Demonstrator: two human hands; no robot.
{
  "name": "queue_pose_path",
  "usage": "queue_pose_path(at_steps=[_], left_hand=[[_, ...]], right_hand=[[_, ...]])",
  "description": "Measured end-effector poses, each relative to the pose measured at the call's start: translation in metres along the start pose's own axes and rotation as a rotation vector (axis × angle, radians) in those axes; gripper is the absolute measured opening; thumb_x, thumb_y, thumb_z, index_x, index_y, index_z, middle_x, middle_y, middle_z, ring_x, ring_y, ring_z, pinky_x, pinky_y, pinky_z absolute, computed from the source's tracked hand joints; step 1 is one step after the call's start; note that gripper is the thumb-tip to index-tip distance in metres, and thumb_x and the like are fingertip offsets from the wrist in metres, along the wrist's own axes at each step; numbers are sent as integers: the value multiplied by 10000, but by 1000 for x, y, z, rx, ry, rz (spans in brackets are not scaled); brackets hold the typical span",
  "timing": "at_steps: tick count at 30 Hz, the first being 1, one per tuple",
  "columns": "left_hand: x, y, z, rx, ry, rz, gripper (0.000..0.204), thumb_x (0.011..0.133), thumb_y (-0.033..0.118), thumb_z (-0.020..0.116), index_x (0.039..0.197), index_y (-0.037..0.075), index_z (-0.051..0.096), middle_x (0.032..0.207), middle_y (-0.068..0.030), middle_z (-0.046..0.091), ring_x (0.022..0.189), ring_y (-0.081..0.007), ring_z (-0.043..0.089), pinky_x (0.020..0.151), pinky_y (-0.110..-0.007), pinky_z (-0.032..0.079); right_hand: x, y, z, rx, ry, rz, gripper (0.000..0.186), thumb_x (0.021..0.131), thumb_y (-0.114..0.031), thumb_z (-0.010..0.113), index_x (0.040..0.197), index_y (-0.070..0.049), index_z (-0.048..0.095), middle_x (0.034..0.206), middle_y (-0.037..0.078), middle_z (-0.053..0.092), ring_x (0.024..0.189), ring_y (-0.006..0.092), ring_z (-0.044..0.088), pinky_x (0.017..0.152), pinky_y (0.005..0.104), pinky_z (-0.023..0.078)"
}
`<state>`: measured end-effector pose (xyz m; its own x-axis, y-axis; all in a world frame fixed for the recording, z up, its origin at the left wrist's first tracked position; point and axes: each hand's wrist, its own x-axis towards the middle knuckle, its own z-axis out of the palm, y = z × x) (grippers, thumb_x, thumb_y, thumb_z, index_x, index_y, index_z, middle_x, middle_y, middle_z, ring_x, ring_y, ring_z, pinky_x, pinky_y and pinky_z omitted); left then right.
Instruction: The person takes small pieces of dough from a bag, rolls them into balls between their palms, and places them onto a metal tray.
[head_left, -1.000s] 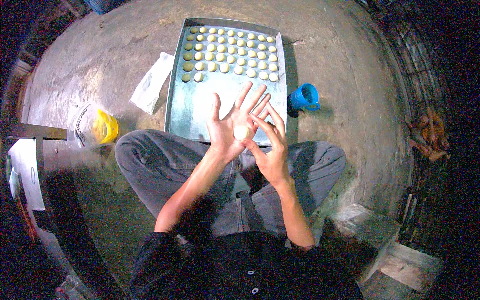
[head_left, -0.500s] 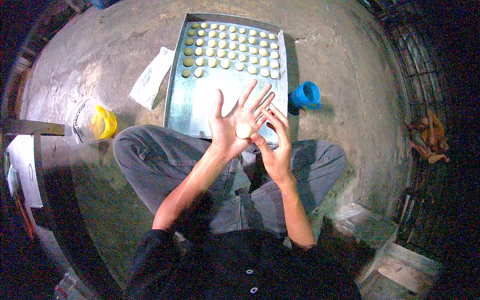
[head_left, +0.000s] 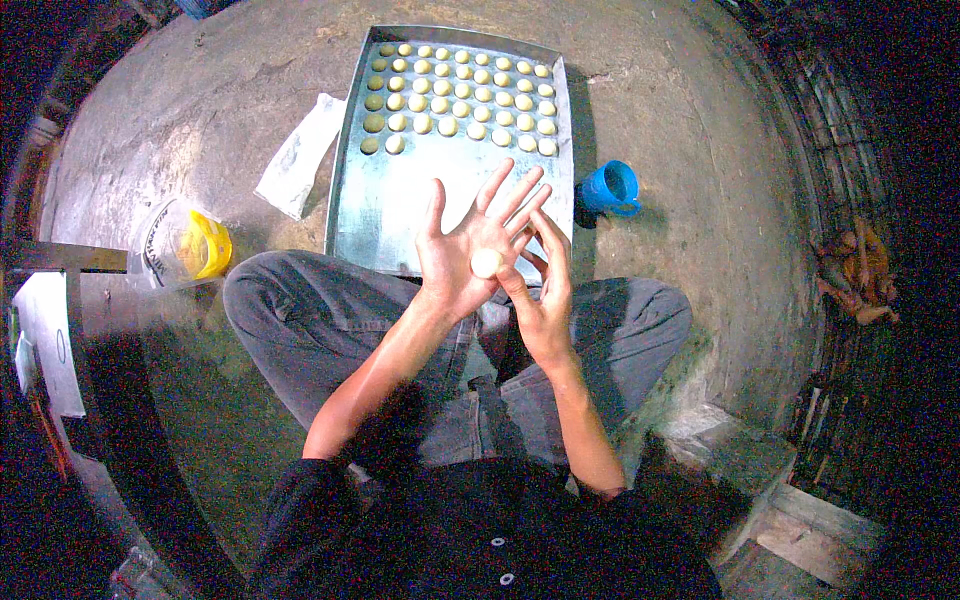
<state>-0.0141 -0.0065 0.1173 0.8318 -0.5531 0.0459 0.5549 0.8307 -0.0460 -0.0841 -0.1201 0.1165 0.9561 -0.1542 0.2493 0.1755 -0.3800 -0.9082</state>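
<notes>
A small pale dough ball point(head_left: 487, 263) rests on the palm of my left hand point(head_left: 462, 245), whose fingers are spread and point away from me. My right hand point(head_left: 540, 290) is beside it, palm turned toward the left hand, its fingers touching the ball's right side. Both hands hover above my crossed legs, just in front of the near edge of a metal baking tray point(head_left: 400, 210). The tray's far half holds several rows of small pale dough rounds point(head_left: 460, 95); its near half is bare metal.
A blue cup point(head_left: 612, 187) stands right of the tray on the concrete floor. A white folded plastic sheet point(head_left: 300, 155) lies left of the tray. A clear bag with a yellow lidded container point(head_left: 195, 245) sits farther left. A concrete step point(head_left: 740, 450) is at lower right.
My hands have drawn apart: the right hand slid off the left palm toward the right, uncovering the dough ball. Both hands have shifted slightly toward me.
</notes>
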Motion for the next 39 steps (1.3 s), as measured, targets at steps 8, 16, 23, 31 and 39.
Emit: queue_pose_path(at_steps=[8,16,23,31,39], left_hand=[[0,1,-1,-38,8,7,933,927,740,392,1580,96,221,1619,-194,250,1482,-340,289,1186,-464,297],[0,1,-1,-31,15,14,932,921,741,403,1580,107,222,1624,-190,241,1484,-342,283,1186,-478,304],[1,-1,-2,-5,8,15,933,921,740,401,1579,104,222,1626,-191,234,1485,-344,280,1196,-485,281],[0,0,-1,-44,-18,6,898,945,716,379,1580,103,213,1611,-195,267,1477,-328,296,1201,-469,262],[1,6,0,5,22,98,908,929,671,477,1564,70,234,1613,-224,234,1490,-386,243,1218,-546,221]], right_hand=[[0,1,2,-15,5,-18,726,888,-337,759,1460,-49,419,1461,171,443,1334,319,438,1074,428,395],[1,5,4,-76,3,-1,591,971,-290,665,1448,-29,431,1465,138,439,1343,258,454,1074,414,426],[4,-1,6,151,39,107,535,965,-268,676,1415,-78,456,1442,120,450,1317,269,465,1061,409,424],[2,1,10,117,70,82,481,1000,-233,613,1428,-80,454,1431,111,456,1316,255,463,1039,397,445],[-21,-19,12,-353,37,-182,439,1035,-263,465,1418,-63,539,1579,295,266,1470,457,252,1188,541,214]])
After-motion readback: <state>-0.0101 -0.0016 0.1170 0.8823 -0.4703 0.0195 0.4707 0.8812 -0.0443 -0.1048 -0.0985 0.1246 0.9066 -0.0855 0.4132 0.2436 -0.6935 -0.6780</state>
